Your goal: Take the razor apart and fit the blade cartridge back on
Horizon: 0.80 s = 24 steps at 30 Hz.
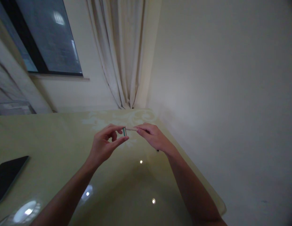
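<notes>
Here, above the desk, your left grip pinches a light-looking block by its ends; your right grip holds a probably stiff stick.

From here I count two hands: one left hand, one right hand. There's one small striped piece, one thin stick, one table, one tablet, one window, two curtains.

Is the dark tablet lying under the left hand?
No, the dark tablet lies on the table at the picture's left edge, well apart from the left hand.
</notes>
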Each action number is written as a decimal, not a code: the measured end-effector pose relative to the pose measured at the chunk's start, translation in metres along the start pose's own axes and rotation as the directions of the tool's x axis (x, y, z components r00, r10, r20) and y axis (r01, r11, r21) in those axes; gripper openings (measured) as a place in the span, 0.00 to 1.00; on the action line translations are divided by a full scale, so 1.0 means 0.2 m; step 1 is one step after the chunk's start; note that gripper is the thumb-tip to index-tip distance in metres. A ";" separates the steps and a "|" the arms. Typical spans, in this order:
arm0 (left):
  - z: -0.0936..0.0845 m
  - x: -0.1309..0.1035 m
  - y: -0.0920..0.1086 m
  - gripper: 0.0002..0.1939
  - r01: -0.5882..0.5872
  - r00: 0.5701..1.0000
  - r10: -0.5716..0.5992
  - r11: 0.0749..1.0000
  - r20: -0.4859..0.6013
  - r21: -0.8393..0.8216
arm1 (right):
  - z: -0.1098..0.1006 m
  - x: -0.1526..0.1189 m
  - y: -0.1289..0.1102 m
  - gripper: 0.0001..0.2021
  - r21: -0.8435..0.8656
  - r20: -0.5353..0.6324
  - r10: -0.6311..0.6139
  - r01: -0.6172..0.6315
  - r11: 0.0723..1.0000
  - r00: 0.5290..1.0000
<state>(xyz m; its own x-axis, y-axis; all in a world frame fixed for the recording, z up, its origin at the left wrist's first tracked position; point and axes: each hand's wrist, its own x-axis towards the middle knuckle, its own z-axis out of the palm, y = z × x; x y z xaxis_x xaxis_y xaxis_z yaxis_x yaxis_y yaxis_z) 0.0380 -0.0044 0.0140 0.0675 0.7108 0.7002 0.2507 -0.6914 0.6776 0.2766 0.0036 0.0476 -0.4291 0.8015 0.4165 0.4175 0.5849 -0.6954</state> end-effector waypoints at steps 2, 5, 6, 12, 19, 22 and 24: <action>0.00 0.00 0.00 0.13 0.018 1.000 -0.018 1.000 0.014 -0.008 | 0.00 0.00 0.00 0.17 0.013 -0.018 -0.002 0.002 1.000 1.000; 0.01 0.00 -0.01 0.14 0.023 1.000 -0.023 1.000 0.008 -0.019 | 0.00 0.00 0.00 0.17 0.033 0.015 -0.007 0.007 0.999 1.000; 0.01 0.00 -0.01 0.14 0.025 1.000 -0.025 0.999 -0.003 -0.020 | 0.00 0.00 0.00 0.16 0.020 0.022 -0.006 0.006 1.000 1.000; 0.01 0.00 -0.01 0.14 0.057 0.998 -0.056 0.998 0.017 -0.032 | 0.01 0.00 0.00 0.17 0.021 0.001 -0.009 0.009 1.000 1.000; 0.03 -0.01 -0.01 0.14 0.061 0.998 -0.061 0.997 0.008 -0.045 | 0.01 0.00 -0.01 0.17 0.019 -0.008 -0.001 0.001 1.000 1.000; 0.03 -0.01 -0.01 0.14 0.069 0.998 -0.069 0.996 0.005 -0.051 | 0.01 0.00 -0.02 0.16 0.030 0.018 -0.011 0.011 0.999 1.000; 0.03 -0.01 -0.01 0.16 0.070 0.997 -0.070 0.996 -0.009 -0.058 | 0.00 0.00 -0.03 0.16 0.013 0.021 0.001 -0.001 1.000 1.000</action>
<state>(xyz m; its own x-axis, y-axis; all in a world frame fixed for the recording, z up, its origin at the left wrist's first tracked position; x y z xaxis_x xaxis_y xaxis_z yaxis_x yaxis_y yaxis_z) 0.0423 -0.0033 0.0102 0.0406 0.7564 0.6528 0.1985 -0.6464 0.7367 0.2740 -0.0002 0.0504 -0.4454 0.7991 0.4038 0.4079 0.5826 -0.7030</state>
